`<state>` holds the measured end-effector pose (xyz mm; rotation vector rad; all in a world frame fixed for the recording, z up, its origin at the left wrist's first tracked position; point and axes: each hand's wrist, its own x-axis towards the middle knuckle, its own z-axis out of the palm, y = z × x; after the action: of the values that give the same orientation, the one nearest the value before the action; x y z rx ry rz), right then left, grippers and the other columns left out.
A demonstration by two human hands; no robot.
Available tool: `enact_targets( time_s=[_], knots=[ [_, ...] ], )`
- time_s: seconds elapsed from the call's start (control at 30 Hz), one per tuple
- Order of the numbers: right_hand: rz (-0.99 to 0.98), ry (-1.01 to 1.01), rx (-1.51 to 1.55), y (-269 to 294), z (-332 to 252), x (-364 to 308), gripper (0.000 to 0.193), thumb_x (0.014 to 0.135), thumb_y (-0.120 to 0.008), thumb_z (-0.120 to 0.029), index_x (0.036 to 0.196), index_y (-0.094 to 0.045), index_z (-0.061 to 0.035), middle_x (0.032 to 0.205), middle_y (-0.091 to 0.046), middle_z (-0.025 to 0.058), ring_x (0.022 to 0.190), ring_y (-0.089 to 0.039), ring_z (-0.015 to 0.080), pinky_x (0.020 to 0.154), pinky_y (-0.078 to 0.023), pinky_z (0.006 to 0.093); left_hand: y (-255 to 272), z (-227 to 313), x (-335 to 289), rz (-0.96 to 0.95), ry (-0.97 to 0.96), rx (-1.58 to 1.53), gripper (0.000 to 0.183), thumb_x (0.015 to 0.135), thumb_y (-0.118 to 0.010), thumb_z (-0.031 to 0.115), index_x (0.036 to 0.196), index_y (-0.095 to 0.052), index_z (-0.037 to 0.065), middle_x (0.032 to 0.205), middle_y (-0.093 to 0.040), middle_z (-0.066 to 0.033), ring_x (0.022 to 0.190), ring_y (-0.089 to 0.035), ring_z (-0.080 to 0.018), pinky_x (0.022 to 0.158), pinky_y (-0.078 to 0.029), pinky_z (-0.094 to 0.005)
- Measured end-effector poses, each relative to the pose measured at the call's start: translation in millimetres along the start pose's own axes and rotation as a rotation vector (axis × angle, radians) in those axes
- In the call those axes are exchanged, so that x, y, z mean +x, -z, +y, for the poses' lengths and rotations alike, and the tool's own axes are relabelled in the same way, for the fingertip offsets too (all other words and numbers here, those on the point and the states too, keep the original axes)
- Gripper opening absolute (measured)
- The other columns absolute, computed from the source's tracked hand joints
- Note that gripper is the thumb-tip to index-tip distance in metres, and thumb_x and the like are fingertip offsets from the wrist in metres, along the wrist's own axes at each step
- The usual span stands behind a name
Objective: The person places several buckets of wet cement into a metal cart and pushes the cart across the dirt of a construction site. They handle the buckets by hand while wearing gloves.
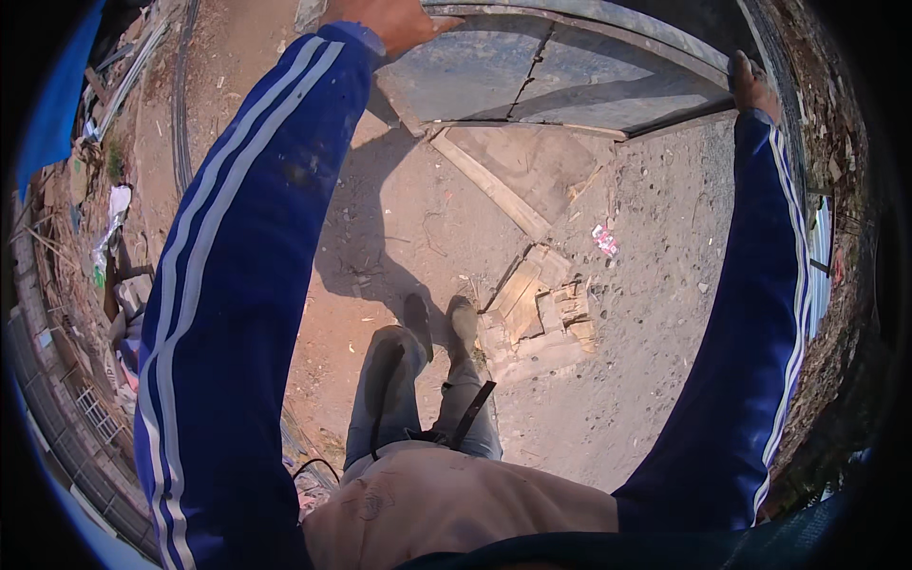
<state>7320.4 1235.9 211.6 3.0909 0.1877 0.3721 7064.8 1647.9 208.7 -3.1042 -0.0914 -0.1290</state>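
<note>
Both my arms reach forward to a large, worn grey-blue framed panel [589,76], with a dark seam down its face. My left hand [388,21] grips its top rim near the left corner, thumb lying on the near side. Part of that hand is cut off by the picture's upper edge. At the right end of the rim, the fingers of my right hand [753,87] are wrapped round the corner. The panel's lower edge is close to the ground; whether it touches I cannot tell.
A wooden plank [489,185] lies slantwise below the panel. Broken wood pieces [537,302] are heaped right of my boots [463,321]. A small pink-and-white wrapper [605,240] lies on the gravelly dirt. Debris [119,218] and a blue sheet [62,104] are at far left.
</note>
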Motion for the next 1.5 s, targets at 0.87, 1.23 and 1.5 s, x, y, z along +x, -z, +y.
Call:
enact_targets(
  time_s=[0.87,1.23,1.5],
  knots=[
    [0.186,0.208,0.020,-259,-630,964,0.036,0.085,-0.044,-0.035,0.101,-0.066,-0.0114,0.129,-0.047,0.0113,0.125,-0.033,0.0345,0.100,-0.028,0.0509,-126,-407,999,0.039,0.172,-0.585,0.045,0.073,-0.053,0.013,0.110,-0.045,-0.011,0.094,-0.059,-0.0246,0.080,-0.064,-0.0295,0.063,-0.051,-0.0365],
    [0.013,0.285,0.029,-313,-1045,1261,0.040,0.087,-0.041,-0.039,0.108,-0.063,-0.0131,0.133,-0.042,0.0128,0.131,-0.025,0.0326,0.105,-0.017,0.0535,-182,-804,1279,0.066,0.373,-0.565,0.039,0.073,-0.057,0.021,0.102,-0.050,-0.004,0.089,-0.061,-0.0198,0.080,-0.062,-0.0294,0.069,-0.049,-0.0381],
    [0.054,0.430,0.143,-315,-1404,1437,0.044,0.082,-0.043,-0.039,0.104,-0.064,-0.0077,0.121,-0.052,0.0154,0.126,-0.032,0.0335,0.105,-0.011,0.0548,-173,-1192,1439,-0.105,0.445,-0.373,0.053,0.077,-0.057,0.036,0.117,-0.047,0.003,0.096,-0.062,-0.0185,0.088,-0.061,-0.0314,0.075,-0.047,-0.0420]
  ],
)
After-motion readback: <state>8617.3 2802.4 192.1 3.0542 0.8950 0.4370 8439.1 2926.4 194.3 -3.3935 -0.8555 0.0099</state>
